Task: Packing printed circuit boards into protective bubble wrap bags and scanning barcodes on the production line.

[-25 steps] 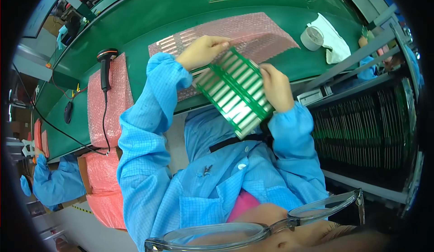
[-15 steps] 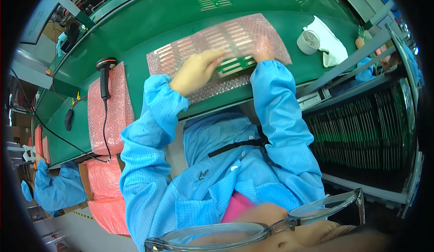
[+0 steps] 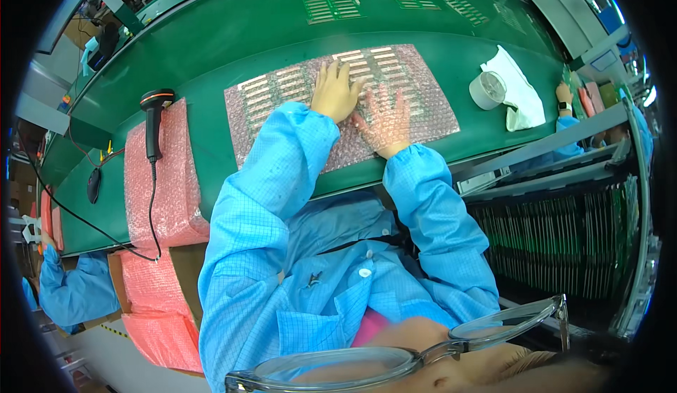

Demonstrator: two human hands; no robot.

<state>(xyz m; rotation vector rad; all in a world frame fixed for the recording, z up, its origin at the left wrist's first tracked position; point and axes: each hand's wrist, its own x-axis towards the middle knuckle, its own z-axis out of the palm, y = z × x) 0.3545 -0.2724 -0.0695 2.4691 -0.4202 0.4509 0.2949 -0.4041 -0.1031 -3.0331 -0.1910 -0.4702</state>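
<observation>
A pink bubble-wrap sheet or bag (image 3: pixel 430 100) lies flat on the green bench before me, with panels of circuit boards (image 3: pixel 282 86) showing through it. My left hand (image 3: pixel 336 91) rests on top of the wrap near its middle, fingers stretched out flat. Just to its right, my right hand (image 3: pixel 386 119) has its fingers spread; the bubble pattern shows over them, so they seem to lie under the clear top layer. The two hands are close together, and neither grips anything.
Several bare board panels (image 3: pixel 330 5) lie along the back. A barcode scanner (image 3: pixel 154 121) sits on a pink bubble-wrap stack (image 3: pixel 185 181) at left. At right are a tape roll (image 3: pixel 486 90), a white cloth (image 3: pixel 518 86) and a rack of boards (image 3: pixel 564 245). Co-workers' sleeves show at both sides.
My left hand has moved right and up onto the wrap's middle. My right hand has come left and toward me from the right part. The uncovered green board strip between them is now covered.
</observation>
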